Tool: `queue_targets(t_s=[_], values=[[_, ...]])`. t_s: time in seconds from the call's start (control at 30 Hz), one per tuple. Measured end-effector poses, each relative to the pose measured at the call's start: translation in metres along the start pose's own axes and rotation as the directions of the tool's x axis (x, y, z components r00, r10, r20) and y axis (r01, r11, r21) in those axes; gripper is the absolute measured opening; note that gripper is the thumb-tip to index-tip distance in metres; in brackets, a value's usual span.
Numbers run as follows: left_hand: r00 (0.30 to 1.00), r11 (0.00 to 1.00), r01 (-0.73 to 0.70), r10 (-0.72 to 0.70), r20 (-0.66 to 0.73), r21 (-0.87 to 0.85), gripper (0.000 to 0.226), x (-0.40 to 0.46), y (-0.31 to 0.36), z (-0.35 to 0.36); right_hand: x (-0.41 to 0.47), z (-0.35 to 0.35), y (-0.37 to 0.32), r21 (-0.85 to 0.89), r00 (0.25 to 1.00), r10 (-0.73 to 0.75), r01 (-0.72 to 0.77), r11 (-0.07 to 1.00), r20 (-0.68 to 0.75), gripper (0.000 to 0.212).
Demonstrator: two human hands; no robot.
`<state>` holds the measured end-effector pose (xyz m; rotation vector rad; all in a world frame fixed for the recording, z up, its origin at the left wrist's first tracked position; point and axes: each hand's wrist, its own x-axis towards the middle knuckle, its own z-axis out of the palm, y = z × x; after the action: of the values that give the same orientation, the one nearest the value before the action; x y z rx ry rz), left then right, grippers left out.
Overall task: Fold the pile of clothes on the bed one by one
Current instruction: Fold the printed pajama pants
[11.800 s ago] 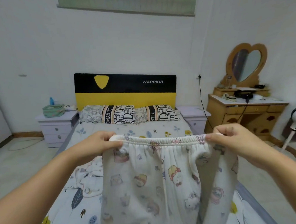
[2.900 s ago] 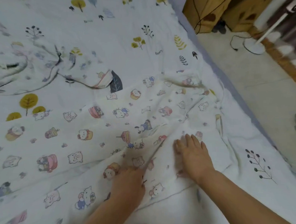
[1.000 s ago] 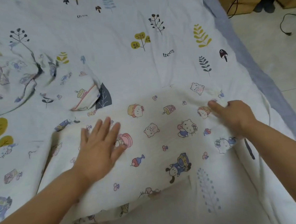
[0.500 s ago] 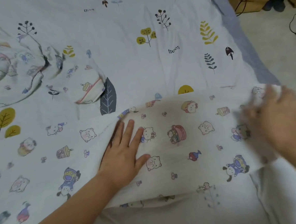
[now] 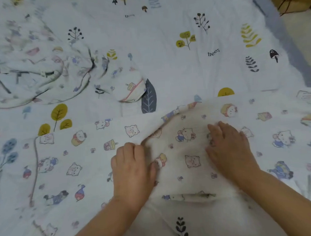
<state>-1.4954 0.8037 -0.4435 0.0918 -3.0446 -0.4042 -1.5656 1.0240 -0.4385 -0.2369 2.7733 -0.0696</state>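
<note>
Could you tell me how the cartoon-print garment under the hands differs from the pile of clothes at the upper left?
The cartoon-print garment lies spread flat with one part folded over; the pile of clothes lies crumpled and bunched. The left hand and right hand rest on the garment; nothing touches the pile. Both are pale printed fabric on the bed sheet.

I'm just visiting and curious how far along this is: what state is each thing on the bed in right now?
Cartoon-print trousers: lying flat on the bed, partly folded over.
Left hand: fingers curled, gripping the fold edge.
Right hand: fingers spread, pressing the cloth flat.
Pile of clothes: crumpled, not yet folded.
Bedsheet: spread out, slightly wrinkled.
</note>
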Motion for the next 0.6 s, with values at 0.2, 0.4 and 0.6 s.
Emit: queue_targets(t_s=[0.2,0.4,0.6], values=[[0.884,0.971,0.215,-0.239,0.402,0.103,0.041,-0.041,-0.048,-0.020,-0.005,0.017,-0.087,0.041,0.931,-0.254,0.273,0.961,-0.262,0.083],[0.850,0.917,0.304,-0.139,0.509,-0.257,0.018,-0.033,-0.088,-0.071,0.000,-0.005,-0.154,-0.045,0.932,-0.364,0.363,0.931,0.003,0.033],[0.528,0.973,0.231,-0.114,0.842,-0.013,0.012,0.004,-0.155,-0.152,0.019,-0.047,-0.185,0.059,0.918,-0.379,0.387,0.920,-0.112,0.016]])
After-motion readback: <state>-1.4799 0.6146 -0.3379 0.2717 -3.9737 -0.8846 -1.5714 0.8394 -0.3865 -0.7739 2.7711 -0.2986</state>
